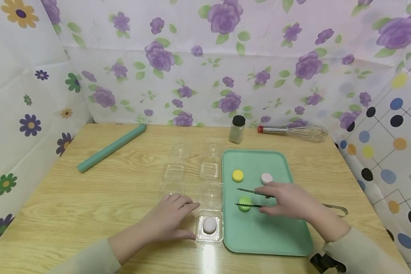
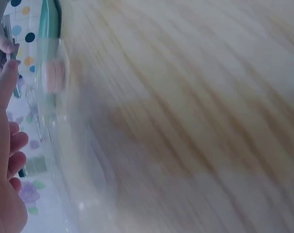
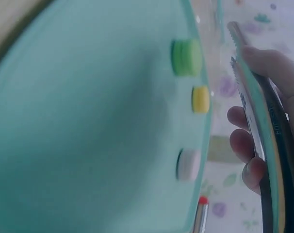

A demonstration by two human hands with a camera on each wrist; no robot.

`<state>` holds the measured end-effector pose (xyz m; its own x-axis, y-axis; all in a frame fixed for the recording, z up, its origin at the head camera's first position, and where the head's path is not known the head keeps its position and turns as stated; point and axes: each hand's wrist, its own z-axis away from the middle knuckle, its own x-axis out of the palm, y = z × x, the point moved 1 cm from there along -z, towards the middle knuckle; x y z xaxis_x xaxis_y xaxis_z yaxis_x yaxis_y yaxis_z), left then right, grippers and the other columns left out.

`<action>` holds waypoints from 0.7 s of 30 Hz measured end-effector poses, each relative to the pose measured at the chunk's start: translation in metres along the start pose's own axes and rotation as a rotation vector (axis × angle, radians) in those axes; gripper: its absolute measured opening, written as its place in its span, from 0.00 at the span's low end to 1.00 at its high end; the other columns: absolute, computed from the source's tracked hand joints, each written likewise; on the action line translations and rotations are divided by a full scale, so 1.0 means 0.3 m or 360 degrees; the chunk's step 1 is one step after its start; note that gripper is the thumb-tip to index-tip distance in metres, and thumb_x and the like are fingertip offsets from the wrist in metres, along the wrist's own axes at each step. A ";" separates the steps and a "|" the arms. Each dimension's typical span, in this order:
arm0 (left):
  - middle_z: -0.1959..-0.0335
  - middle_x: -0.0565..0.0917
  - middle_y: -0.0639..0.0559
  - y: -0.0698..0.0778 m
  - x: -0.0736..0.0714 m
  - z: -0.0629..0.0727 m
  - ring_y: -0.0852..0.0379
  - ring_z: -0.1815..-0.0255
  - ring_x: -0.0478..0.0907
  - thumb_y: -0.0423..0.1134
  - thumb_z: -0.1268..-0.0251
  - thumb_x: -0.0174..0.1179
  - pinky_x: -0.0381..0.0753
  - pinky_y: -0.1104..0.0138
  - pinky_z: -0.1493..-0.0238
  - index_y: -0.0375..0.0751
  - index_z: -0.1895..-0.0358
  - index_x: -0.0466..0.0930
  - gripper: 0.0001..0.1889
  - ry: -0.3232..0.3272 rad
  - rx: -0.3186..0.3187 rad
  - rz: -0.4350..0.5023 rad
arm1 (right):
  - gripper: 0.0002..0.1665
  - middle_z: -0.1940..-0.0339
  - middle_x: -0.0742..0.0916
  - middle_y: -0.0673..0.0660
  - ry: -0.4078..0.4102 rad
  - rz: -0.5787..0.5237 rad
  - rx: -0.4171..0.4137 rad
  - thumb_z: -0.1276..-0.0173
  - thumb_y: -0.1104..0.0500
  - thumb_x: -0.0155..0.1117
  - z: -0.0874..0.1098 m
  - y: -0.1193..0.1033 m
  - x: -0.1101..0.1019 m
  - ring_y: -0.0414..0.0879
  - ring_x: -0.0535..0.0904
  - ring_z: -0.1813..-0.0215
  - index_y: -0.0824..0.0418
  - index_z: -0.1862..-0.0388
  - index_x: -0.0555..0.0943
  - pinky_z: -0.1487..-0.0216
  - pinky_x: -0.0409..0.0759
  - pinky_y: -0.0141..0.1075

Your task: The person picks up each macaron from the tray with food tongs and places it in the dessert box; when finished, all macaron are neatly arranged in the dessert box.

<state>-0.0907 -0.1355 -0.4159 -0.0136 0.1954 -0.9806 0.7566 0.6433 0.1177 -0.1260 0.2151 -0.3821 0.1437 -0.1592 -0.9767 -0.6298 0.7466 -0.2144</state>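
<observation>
My right hand [image 1: 291,199] grips metal tongs [image 1: 255,192] with serrated tips, their arms spread apart. In the head view the tips overlap a green macaron [image 1: 245,200] on a mint-green tray [image 1: 270,236]; in the right wrist view they stand above the tray's surface. A yellow macaron [image 1: 238,176] and a pale pink macaron [image 1: 266,178] also lie on the tray. Left of it, another pale pink macaron [image 1: 209,225] sits in a compartment of a clear plastic container [image 1: 198,238]. My left hand [image 1: 171,217] is beside that compartment, fingers relaxed and holding nothing.
More clear plastic packaging [image 1: 174,173] stretches behind the left hand. A teal rod [image 1: 111,148] lies at the back left. Behind the tray are a black-lidded jar [image 1: 237,131] and a whisk [image 1: 308,132]. Patterned cloth walls [image 1: 191,76] border the wooden table.
</observation>
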 end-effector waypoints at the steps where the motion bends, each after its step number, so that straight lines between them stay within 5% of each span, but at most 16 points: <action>1: 0.49 0.75 0.53 -0.007 -0.002 0.007 0.53 0.47 0.68 0.70 0.54 0.59 0.67 0.57 0.47 0.44 0.38 0.72 0.43 -0.0003 0.0010 -0.0006 | 0.28 0.50 0.83 0.53 -0.0005 -0.0003 0.0019 0.44 0.42 0.69 0.003 0.010 0.001 0.48 0.80 0.51 0.53 0.47 0.81 0.60 0.80 0.43; 9: 0.47 0.74 0.53 -0.067 -0.029 0.084 0.52 0.46 0.68 0.73 0.58 0.60 0.66 0.56 0.47 0.43 0.38 0.71 0.47 -0.0087 -0.0005 -0.0038 | 0.30 0.62 0.83 0.48 -0.0024 0.0014 0.0138 0.47 0.43 0.70 0.027 0.090 0.004 0.36 0.74 0.72 0.52 0.46 0.81 0.74 0.72 0.34; 16: 0.47 0.74 0.53 -0.120 -0.041 0.170 0.52 0.47 0.68 0.76 0.63 0.60 0.67 0.55 0.51 0.42 0.39 0.72 0.49 -0.0074 -0.0047 -0.0050 | 0.29 0.64 0.82 0.45 -0.0065 0.0024 0.0045 0.46 0.40 0.69 0.045 0.114 0.028 0.37 0.76 0.69 0.52 0.48 0.81 0.72 0.74 0.35; 21: 0.47 0.73 0.54 -0.142 -0.042 0.178 0.53 0.47 0.68 0.75 0.63 0.61 0.67 0.55 0.49 0.44 0.40 0.72 0.49 -0.0109 -0.0063 -0.0031 | 0.28 0.64 0.82 0.45 -0.0056 0.0032 0.0037 0.47 0.42 0.70 0.060 0.126 0.028 0.37 0.77 0.68 0.52 0.48 0.81 0.72 0.75 0.35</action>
<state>-0.0879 -0.2049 -0.4168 0.0177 0.1325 -0.9910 0.7300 0.6756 0.1034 -0.1348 0.2537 -0.3984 0.1581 -0.1214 -0.9799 -0.6150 0.7643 -0.1939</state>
